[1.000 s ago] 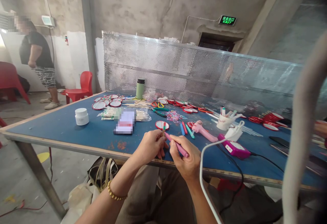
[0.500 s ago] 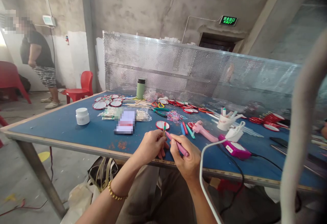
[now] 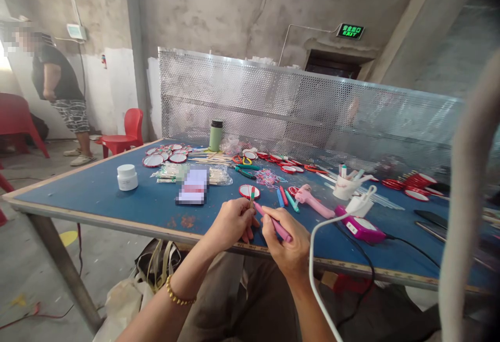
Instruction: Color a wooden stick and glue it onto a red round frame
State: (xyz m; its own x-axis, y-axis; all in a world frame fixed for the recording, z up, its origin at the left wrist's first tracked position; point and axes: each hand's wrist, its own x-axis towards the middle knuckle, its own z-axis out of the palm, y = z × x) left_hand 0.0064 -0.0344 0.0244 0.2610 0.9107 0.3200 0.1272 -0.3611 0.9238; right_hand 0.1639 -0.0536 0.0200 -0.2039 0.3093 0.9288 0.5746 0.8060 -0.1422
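Observation:
My left hand (image 3: 231, 222) is closed in a pinch round a thin painted stick (image 3: 252, 194) that stands upright just above the near edge of the blue table (image 3: 97, 196). My right hand (image 3: 287, 245) grips a pink marker (image 3: 273, 222) like a pen, its tip against the stick by my left fingers. A round red-rimmed disc (image 3: 247, 190) lies just beyond my hands.
On the table lie a white jar (image 3: 127, 177), a phone (image 3: 191, 187), bagged sticks, scissors (image 3: 244, 166), loose markers (image 3: 285, 197), a pink glue gun (image 3: 314, 202), a paper cup (image 3: 344, 187), a green flask (image 3: 214, 135) and several red discs. A perforated metal screen (image 3: 297, 108) backs it. A person stands far left by red chairs (image 3: 121, 136).
My hands have hardly moved; the view has shifted slightly. The person at far left has stepped a little.

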